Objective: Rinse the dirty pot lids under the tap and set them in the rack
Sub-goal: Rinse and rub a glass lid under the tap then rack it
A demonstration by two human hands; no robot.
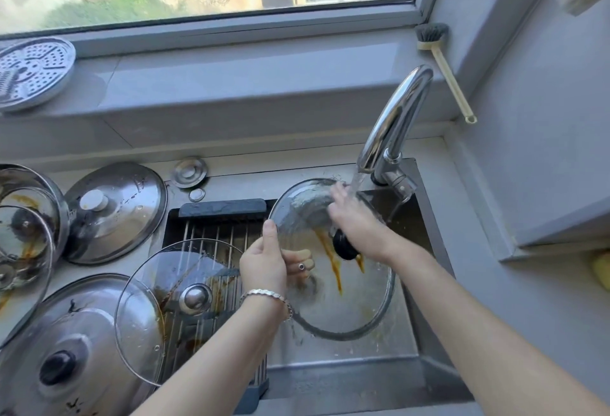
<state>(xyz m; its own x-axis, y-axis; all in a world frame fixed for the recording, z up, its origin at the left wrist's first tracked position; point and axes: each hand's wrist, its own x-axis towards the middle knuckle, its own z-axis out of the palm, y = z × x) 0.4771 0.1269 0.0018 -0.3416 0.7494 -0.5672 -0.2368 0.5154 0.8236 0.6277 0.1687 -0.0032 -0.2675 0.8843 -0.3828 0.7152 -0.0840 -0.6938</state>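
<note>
Glass streaked with brown filled the middle of our view. We held the glass lid (356, 303) tilted over the sink (425, 234), its far edge raised under the tap (396, 118) and its near edge low toward us, with the black knob (345, 245) on the face we could see. Our left hand (264, 263) pinched the left rim, thumb on the front and fingers curled behind, showing through the glass. Our right hand (355, 220) lay flat with straight fingers on the upper part of the lid, where the water (357, 184) struck it.

What the next move turned on was that the rack (224, 234) lay to the left of the lid, on the side of the gripping hand, so the left hand was the nearer one to carry it across. A second glass lid (148, 300), itself streaked, rested on the near part of the rack, and bare bars showed only at the far end. We judged the rinse unfinished, since brown streaks (333, 260) ran down the centre. Steel lids (115, 214) waited on the counter further left.
</note>
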